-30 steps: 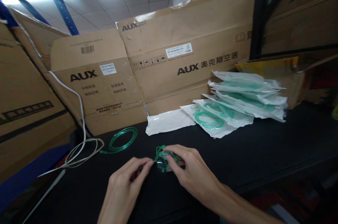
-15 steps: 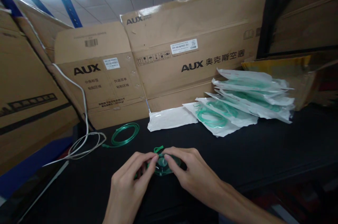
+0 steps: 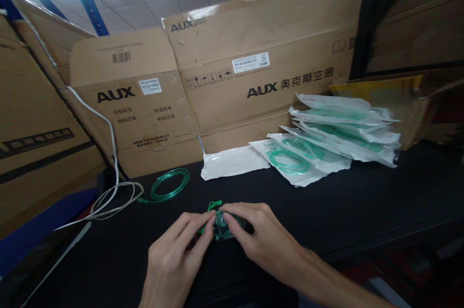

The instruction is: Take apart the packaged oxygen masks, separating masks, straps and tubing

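A clear green oxygen mask (image 3: 224, 233) lies low over the black tabletop, held between my two hands. My left hand (image 3: 177, 245) pinches its left edge with thumb and fingertips. From the other side my right hand (image 3: 257, 230) grips it, thumb and forefinger close to the round port in the middle. A bright green strap (image 3: 215, 205) sticks out above the fingertips. Fingers cover much of the mask, so its outline is partly hidden. Behind my left hand, a coil of green tubing (image 3: 170, 185) rests apart on the table.
Clear-fronted white pouches (image 3: 340, 129) with green tubing inside are piled at the right. A flat white pouch (image 3: 235, 162) lies beside them. Cardboard sheets (image 3: 261, 80) stand along the back. A white cable (image 3: 116, 153) loops down at the left of the black tabletop (image 3: 362, 201).
The view has shifted slightly. Both hands keep hold of the mask, with only small movements of the fingers around its middle.
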A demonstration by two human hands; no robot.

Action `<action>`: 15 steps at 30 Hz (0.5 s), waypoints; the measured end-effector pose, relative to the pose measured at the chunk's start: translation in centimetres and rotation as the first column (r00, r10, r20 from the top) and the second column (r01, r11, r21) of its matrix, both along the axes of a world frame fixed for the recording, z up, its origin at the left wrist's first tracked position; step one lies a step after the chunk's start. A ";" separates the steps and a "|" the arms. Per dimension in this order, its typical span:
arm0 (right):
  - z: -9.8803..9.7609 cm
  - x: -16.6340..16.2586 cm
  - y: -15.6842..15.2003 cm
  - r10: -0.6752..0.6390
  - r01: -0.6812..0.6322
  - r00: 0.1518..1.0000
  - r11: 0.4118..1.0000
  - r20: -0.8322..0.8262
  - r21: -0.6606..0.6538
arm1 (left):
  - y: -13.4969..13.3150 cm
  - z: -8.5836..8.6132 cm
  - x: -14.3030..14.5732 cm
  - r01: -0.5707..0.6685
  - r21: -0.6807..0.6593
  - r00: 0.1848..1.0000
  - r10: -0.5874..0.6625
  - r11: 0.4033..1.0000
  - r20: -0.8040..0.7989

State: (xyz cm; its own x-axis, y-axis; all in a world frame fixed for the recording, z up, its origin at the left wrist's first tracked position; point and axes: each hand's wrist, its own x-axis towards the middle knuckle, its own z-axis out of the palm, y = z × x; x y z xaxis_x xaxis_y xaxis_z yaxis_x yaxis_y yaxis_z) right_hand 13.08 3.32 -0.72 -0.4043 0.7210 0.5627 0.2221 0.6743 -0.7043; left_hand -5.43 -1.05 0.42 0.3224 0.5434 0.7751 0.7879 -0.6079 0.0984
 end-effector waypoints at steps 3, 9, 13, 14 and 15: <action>0.0 0.1 -0.1 0.003 -0.003 1.000 1.000 0.016 -0.003 | 0.0 -0.2 -0.2 0.002 0.005 1.000 -0.002 1.000 -0.027; 0.1 0.0 -0.1 0.005 -0.005 1.000 1.000 0.022 0.009 | 0.0 -0.2 -0.3 -0.004 0.028 0.997 0.006 1.000 -0.076; 0.2 0.0 -0.1 0.001 -0.001 1.000 1.000 0.027 -0.001 | 0.0 -0.6 -0.5 -0.024 0.018 0.997 0.026 1.000 -0.077; 0.2 0.0 -0.1 0.001 -0.001 1.000 1.000 0.026 -0.004 | 0.0 -0.7 -0.5 -0.027 0.017 0.997 0.028 1.000 -0.076; 0.2 0.0 -0.1 0.004 -0.004 1.000 1.000 0.024 -0.004 | 0.0 -0.8 -0.6 -0.029 0.014 0.997 0.030 0.999 -0.077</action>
